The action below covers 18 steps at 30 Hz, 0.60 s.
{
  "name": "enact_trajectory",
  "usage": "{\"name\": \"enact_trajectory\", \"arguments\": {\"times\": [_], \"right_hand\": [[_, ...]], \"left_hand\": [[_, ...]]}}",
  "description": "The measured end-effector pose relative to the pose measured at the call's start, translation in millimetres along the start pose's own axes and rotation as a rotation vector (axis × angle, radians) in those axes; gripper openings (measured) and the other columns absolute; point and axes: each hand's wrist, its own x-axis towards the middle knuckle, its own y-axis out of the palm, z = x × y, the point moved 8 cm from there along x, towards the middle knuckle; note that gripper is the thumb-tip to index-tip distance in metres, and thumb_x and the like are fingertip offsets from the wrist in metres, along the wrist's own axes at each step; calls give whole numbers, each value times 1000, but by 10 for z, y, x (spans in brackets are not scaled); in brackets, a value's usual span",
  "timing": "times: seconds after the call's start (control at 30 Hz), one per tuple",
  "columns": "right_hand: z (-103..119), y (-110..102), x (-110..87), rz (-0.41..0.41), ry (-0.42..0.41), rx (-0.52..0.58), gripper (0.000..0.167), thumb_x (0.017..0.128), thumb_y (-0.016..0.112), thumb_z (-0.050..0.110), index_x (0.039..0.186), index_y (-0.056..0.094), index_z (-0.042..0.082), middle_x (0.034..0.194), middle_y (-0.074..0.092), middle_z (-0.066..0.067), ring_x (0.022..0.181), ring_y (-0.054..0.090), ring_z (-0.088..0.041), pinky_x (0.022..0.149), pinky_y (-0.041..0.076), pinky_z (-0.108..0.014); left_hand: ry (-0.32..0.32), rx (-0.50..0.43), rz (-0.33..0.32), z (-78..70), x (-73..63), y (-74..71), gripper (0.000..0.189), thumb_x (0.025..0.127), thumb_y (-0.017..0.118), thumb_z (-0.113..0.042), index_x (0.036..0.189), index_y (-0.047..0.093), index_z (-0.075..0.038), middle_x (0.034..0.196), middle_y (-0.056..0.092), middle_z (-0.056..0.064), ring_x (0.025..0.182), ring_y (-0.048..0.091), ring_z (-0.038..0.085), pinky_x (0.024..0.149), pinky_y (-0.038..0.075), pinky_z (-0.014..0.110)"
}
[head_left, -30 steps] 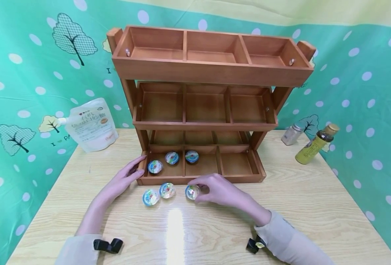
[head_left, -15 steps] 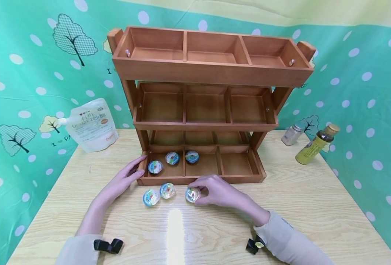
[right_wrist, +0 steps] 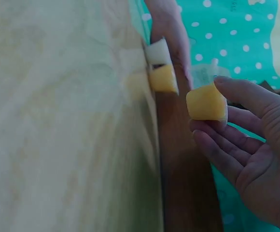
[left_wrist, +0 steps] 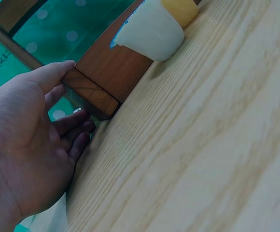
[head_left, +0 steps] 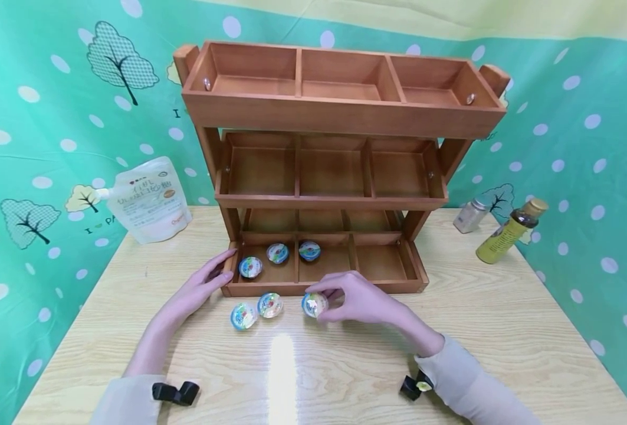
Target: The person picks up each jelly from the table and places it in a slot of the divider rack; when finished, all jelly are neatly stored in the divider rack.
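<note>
My right hand (head_left: 358,301) pinches a small jelly cup (head_left: 314,304) between thumb and fingers, in front of the wooden rack's lowest tray. In the right wrist view this cup (right_wrist: 203,104) is yellow and held clear of the tabletop. My left hand (head_left: 192,290) touches the left end of the lowest tray (head_left: 276,289), its fingertips at the corner in the left wrist view. Two more jelly cups, a white one (left_wrist: 152,34) and a yellow one (left_wrist: 181,12), stand on the table before the tray. Three cups with blue lids, including one jelly cup (head_left: 250,267), sit inside it.
The three-tier brown rack (head_left: 345,115) has divided trays and stands mid-table. A white spouted pouch (head_left: 148,200) leans at the back left. At the right are a small clear shaker (head_left: 470,216) and a yellow-labelled bottle (head_left: 508,233). A polka-dot cloth (head_left: 42,153) hangs behind.
My right hand has raised the jelly cup from the tabletop and shifted slightly right and toward the rack. The left hand stays at the tray's end.
</note>
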Motion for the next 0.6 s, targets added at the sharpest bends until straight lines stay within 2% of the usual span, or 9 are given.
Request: {"name": "enact_trajectory", "arguments": {"times": [0.13,0.33,0.47,0.6], "right_hand": [[-13,-175,-5,-47,-14,11,48,86,84,19,132,70,9,113,73,1,92,73,-7,83,64,-32],[-117,-434,22,-111,34,17,48,86,85,22,132,71,14,114,73,-2,93,72,-11,84,64,-36],[-183,-546,65,-140,56,23,48,86,85,23,132,71,15,114,73,-4,93,74,-15,87,63,-40],[-231,-621,119,-174,65,-2,48,85,86,21,130,72,12,115,74,-5,92,73,-14,86,64,-38]], "left_hand": [[1,-14,-3,-2,-1,-1,63,107,53,-39,164,29,-26,173,20,14,160,15,42,127,16,64],[2,-19,-2,0,4,1,63,107,53,-38,164,29,-25,173,20,14,160,17,42,127,17,64],[1,-15,1,-1,-5,1,63,107,53,-39,164,28,-25,173,19,15,160,16,43,127,17,64],[3,-16,2,-7,-5,3,63,108,53,-39,164,28,-24,173,19,16,160,15,43,127,17,64]]}}
